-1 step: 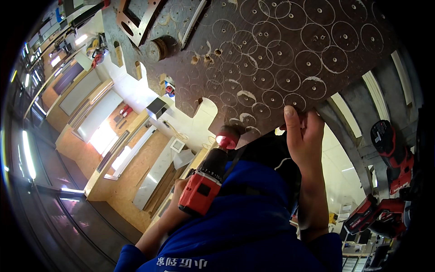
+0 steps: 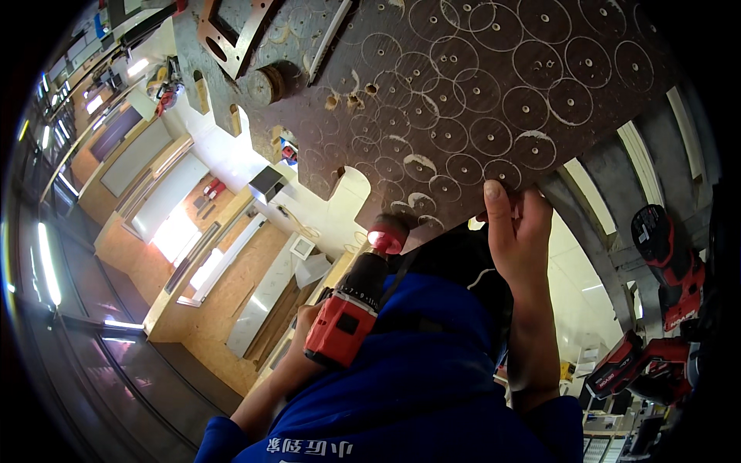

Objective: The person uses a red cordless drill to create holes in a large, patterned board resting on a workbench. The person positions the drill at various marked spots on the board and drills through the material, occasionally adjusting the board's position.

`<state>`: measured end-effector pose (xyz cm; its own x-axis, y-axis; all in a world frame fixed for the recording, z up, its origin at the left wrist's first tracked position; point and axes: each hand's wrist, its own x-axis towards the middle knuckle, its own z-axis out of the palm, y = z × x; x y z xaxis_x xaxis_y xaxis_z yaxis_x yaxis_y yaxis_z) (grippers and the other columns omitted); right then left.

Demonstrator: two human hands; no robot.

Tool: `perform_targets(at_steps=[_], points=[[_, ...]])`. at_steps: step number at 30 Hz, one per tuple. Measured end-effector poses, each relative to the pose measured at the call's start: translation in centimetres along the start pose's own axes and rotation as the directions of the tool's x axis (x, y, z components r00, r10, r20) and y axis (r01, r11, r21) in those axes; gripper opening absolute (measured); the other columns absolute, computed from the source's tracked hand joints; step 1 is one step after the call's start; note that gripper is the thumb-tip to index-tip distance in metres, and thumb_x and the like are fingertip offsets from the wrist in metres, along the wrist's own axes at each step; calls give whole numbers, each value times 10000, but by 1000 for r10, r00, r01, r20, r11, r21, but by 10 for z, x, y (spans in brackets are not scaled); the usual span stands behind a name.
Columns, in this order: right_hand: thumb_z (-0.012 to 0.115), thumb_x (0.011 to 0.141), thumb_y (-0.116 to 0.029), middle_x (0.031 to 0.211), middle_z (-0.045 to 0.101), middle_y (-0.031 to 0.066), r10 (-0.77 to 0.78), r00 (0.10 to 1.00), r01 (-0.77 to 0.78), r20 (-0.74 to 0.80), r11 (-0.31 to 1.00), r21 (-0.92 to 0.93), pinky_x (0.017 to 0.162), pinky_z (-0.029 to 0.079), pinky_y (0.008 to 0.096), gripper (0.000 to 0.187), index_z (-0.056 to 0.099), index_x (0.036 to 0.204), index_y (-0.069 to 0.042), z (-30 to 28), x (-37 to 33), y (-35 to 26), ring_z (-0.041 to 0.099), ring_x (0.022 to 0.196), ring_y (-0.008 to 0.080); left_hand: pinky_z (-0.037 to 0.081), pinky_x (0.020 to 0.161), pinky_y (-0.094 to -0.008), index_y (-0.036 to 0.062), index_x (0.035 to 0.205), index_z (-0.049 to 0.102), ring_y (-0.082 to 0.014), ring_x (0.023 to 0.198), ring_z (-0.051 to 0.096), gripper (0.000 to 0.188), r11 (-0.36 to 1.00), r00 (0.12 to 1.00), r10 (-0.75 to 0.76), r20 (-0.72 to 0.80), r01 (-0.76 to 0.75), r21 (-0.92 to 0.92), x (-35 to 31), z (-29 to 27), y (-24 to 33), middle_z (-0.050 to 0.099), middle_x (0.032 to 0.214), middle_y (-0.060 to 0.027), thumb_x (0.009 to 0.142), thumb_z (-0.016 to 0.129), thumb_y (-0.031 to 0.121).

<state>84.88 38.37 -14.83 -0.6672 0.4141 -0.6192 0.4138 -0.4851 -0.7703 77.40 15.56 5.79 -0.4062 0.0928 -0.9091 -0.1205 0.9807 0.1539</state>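
Observation:
A red-and-black cordless drill (image 2: 343,328) is in my left hand (image 2: 297,355), whose fingers are mostly hidden behind the tool. Its red hole saw (image 2: 388,234) meets the near edge of a dark brown board (image 2: 471,143), by the corner next to a rounded notch. Many scribed circles with small centre holes cover the board. My right hand (image 2: 521,228) grips the board's near edge farther right, thumb on the top face and fingers curled underneath.
On the board lie a cut-out plate (image 2: 231,38), a round wooden disc (image 2: 266,85) and a thin metal strip (image 2: 330,42). Red power tools (image 2: 675,270) stand at the right beside a slatted grey frame (image 2: 602,208). Wooden panels (image 2: 255,309) lie at lower left.

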Motion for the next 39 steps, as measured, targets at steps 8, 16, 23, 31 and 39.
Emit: perform_targets(at_steps=[8, 16, 23, 31, 39], points=[[640, 933, -197, 746, 632, 53, 21, 1000, -21, 4, 1000, 13, 572, 500, 227, 228, 622, 927, 30, -1, 1, -3, 590, 624, 94, 524, 680, -296, 18, 915, 652, -180, 715, 685, 204, 997, 997, -41, 66, 36, 68, 8, -12, 28, 694, 796, -86, 770, 728, 141], [643, 933, -198, 738, 620, 44, 48, 999, -48, 11, 999, 25, 541, 463, 210, 227, 617, 918, 27, 0, 0, -3, 562, 611, 75, 529, 676, -296, 19, 914, 652, -185, 712, 686, 207, 997, 998, -34, 56, 30, 67, 8, -11, 26, 690, 797, -88, 776, 729, 154], [637, 939, -198, 717, 583, 4, 48, 999, -48, 13, 999, -11, 480, 367, 192, 214, 610, 922, 14, -1, -1, -1, 475, 575, 38, 528, 665, -295, 24, 891, 659, -195, 703, 685, 189, 996, 998, -13, 55, 8, 90, 9, -11, 24, 679, 799, -86, 762, 737, 139], [634, 943, -203, 725, 576, -7, 42, 999, -43, 15, 998, 37, 486, 369, 190, 209, 610, 938, 4, 0, -1, 0, 468, 581, 35, 527, 662, -294, 17, 894, 658, -200, 701, 684, 195, 999, 997, -28, 65, 26, 24, 12, -15, 32, 673, 802, -84, 754, 737, 127], [634, 943, -212, 737, 578, -5, 80, 997, -81, 22, 996, 40, 492, 376, 187, 216, 609, 942, 2, 0, -1, -2, 472, 587, 33, 523, 671, -286, 15, 915, 648, -178, 709, 685, 211, 999, 995, -28, 92, 24, 35, 12, -17, 28, 685, 797, -77, 768, 739, 136]])
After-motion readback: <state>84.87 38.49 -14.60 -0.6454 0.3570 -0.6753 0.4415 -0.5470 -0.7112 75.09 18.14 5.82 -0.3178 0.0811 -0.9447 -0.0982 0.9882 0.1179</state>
